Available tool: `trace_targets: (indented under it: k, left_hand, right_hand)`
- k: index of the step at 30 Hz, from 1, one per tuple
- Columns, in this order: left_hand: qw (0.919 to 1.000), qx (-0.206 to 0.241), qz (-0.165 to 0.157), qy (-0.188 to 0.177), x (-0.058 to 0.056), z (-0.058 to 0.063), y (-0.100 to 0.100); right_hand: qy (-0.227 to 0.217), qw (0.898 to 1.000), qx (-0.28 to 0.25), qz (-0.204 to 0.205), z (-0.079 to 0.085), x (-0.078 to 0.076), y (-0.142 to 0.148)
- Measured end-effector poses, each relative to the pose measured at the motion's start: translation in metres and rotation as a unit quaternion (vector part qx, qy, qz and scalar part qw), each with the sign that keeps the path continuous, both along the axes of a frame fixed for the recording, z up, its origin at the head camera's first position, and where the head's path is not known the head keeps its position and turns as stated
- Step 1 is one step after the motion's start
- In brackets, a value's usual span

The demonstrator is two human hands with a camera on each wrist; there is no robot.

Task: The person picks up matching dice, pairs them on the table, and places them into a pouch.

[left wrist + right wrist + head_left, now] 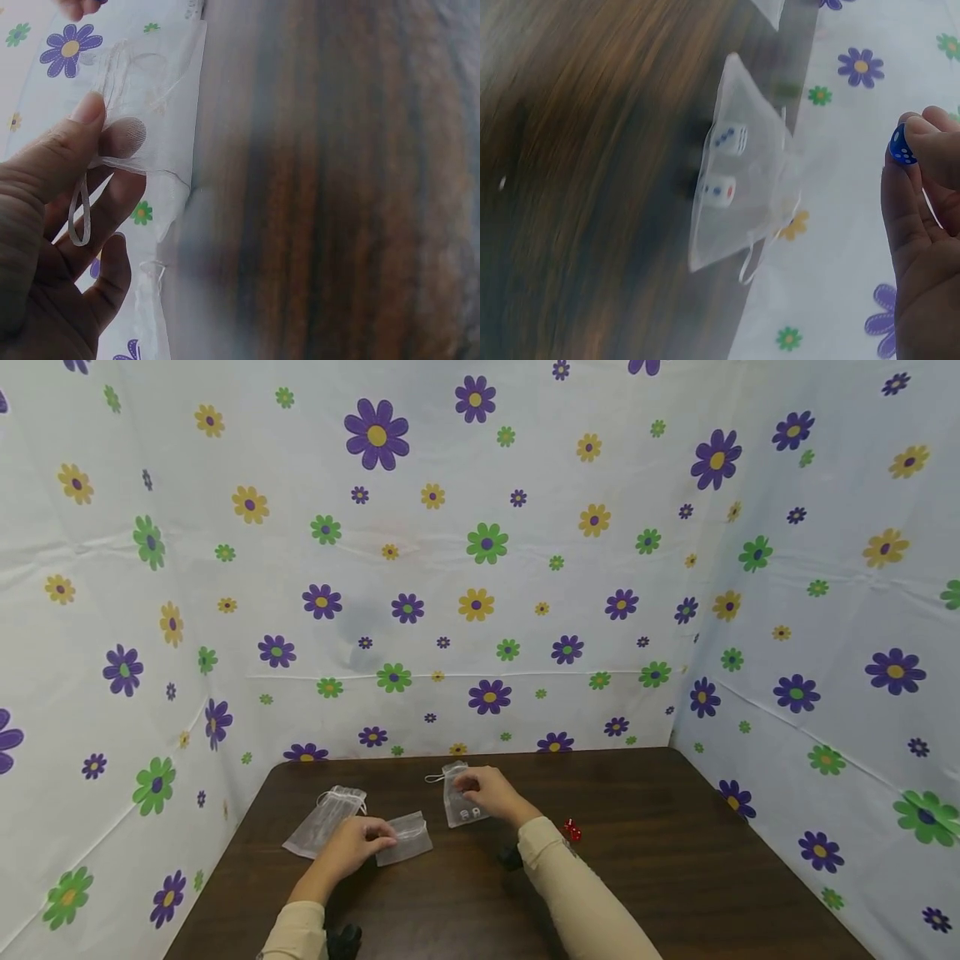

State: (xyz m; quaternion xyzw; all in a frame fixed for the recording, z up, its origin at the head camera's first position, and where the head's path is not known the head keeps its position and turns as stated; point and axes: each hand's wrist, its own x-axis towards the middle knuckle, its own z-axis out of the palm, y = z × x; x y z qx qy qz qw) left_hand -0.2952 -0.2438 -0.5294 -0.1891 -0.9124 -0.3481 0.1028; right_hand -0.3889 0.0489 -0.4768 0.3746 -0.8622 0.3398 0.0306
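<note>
My left hand pinches a small sheer white drawstring bag between thumb and fingers. In the left wrist view the mesh covers one fingertip, and a cord loop hangs below it. My right hand pinches a blue die with white dots. Behind and below that hand, a second mesh bag lies on the table with two white dice showing through it. In the head view the right hand hides part of this bag and the blue die.
Another flat mesh bag lies left of my left hand. Red dice sit right of my right forearm on the dark wooden table. Flower-printed cloth stands around the table's back and sides.
</note>
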Motion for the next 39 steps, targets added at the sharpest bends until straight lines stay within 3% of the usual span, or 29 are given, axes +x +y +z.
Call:
trace_targets:
  k: [19,28,34,39]
  left_hand:
    - [0.9999,-0.003,0.004,-0.014,-0.005,0.009,0.002]
    - [0.9998,-0.012,-0.015,0.009,0.000,-0.001,-0.001]
    - [0.9995,-0.010,-0.025,0.019,-0.002,-0.002,0.000]
    - [0.9993,-0.005,-0.032,0.020,-0.002,0.000,0.002]
  right_hand:
    - [-0.009,1.000,0.020,0.021,0.025,0.011,-0.031]
    - [0.041,0.995,0.076,0.055,0.022,0.024,-0.051]
    - [0.023,0.994,0.081,0.064,0.025,0.032,-0.060]
    - [0.037,0.994,0.077,0.070,0.029,0.034,-0.067]
